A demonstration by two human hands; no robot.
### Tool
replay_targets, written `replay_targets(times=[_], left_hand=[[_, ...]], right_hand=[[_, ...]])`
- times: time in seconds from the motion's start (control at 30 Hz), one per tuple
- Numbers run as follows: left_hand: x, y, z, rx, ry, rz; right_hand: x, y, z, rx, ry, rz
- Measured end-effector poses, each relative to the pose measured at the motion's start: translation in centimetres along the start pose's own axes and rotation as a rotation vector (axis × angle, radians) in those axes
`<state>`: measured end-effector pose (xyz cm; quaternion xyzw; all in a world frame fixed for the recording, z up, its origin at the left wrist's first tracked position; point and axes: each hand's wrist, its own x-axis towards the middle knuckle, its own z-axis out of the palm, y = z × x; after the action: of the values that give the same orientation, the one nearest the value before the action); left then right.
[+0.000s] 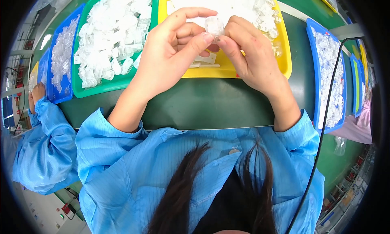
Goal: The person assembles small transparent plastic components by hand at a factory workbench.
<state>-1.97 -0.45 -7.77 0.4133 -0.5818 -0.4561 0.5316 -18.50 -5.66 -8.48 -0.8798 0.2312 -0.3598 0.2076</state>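
Note:
A small clear plastic piece [214, 26], roughly cylindrical, is held up between my two hands over the yellow tray [285, 51]. My left hand [172, 47] pinches it from the left with thumb and index finger, the other fingers curled behind. From the right, my right hand [252, 51] grips its edge with thumb and bent index finger. Clear plastic parts [266, 14] heap up at the right side of the yellow tray, and a few flat whitish pieces [205, 60] lie below my hands. Glare washes out the tray's middle.
Left of the yellow tray stands a green tray [95, 89] piled with clear parts. Blue trays [61, 95] [315, 28] of similar parts stand farther left and right on the green table [183, 108]. A black cable [321, 140] runs down at right. A co-worker's blue sleeve [48, 144] is at left.

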Motion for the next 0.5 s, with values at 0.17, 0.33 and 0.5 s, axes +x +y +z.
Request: replay_targets(times=[0.17,0.33,0.5], left_hand=[[0.0,0.1,-0.6,-0.027,-0.026,-0.091],[0.7,-0.5,-1.2,-0.498,-0.075,-0.525],[0.7,-0.9,-1.7,-0.669,-0.118,-0.529]], right_hand=[[-0.1,-0.4,0.5,0.229,0.042,0.102],[0.2,-0.2,-0.1,1.171,-0.214,0.846],[0.4,-1.0,-0.1,1.288,-0.137,1.027]])
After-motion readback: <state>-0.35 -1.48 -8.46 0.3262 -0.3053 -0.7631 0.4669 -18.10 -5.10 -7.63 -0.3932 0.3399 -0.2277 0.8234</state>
